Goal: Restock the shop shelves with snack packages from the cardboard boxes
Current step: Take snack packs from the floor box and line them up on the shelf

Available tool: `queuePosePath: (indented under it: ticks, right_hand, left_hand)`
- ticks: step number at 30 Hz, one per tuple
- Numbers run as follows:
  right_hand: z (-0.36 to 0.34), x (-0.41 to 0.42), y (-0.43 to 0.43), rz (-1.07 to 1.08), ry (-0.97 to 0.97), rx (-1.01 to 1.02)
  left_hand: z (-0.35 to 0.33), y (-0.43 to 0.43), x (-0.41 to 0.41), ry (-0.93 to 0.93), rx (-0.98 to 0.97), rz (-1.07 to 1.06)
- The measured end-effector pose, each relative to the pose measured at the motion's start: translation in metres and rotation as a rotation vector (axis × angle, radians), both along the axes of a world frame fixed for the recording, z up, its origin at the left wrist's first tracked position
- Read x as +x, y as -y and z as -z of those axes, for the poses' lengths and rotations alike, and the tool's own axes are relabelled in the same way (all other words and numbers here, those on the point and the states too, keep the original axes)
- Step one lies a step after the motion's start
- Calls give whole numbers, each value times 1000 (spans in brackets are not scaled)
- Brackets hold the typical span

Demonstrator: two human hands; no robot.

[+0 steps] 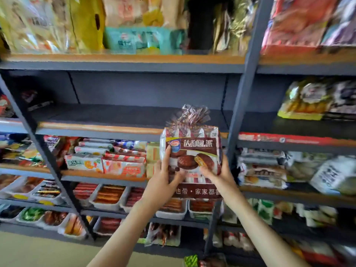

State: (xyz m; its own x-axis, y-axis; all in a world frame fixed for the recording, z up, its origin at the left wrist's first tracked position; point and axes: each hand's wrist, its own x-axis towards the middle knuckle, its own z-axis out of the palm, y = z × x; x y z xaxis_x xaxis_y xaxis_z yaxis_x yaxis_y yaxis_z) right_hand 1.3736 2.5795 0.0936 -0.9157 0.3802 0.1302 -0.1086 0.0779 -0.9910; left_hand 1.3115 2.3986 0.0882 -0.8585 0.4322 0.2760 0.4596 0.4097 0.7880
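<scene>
A: Both grips are on! The left hand (165,173) clasps the chocolate pie pack (192,149) at its lower left corner, with one of its fingers (168,154) running up the front face.

B: And the right hand (217,174) grasps the lower right corner, thumb in front, the rest wrapped behind the edge. Nothing released here.

A: Where's the pack? It's upright in the air, in front of the dark shelf (115,114). Its twisted top shows above that shelf's orange lip (96,128) and its body hangs below.

B: It's towards the dark shelf's right end, just beside the upright post (243,105) there.

A: I read this as the placing step: one pack in hand, not yet set down.

B: Agreed. The next move calls for a lift until the base clears the lip, a push back onto the dark shelf, then both grips letting go. The base catching that lip is the risk.
</scene>
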Motion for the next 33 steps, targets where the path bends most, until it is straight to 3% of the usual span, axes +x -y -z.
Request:
queuePosePath:
  ticks: [6, 14, 17, 22, 28, 33]
  right_hand:
    - [-15, 78, -105, 145, 11, -5]
    - [-29, 199, -292, 214, 201, 44]
    - [-37, 222, -365, 240, 255, 85]
    - [-67, 232, -451, 178, 169, 27]
    - [-91, 198, -553, 264, 72, -100]
    - [-103, 156, -640, 239, 48, -81]
  left_hand:
    - [-20, -115, 48, 3, -51, 200]
    - [-24, -296, 133, 287, 72, 547]
    - [-37, -361, 151, 253, 95, 574]
    - [-65, -449, 150, 254, 147, 597]
    - [-104, -551, 110, 420, 129, 679]
    - [-118, -638, 64, 337, 136, 717]
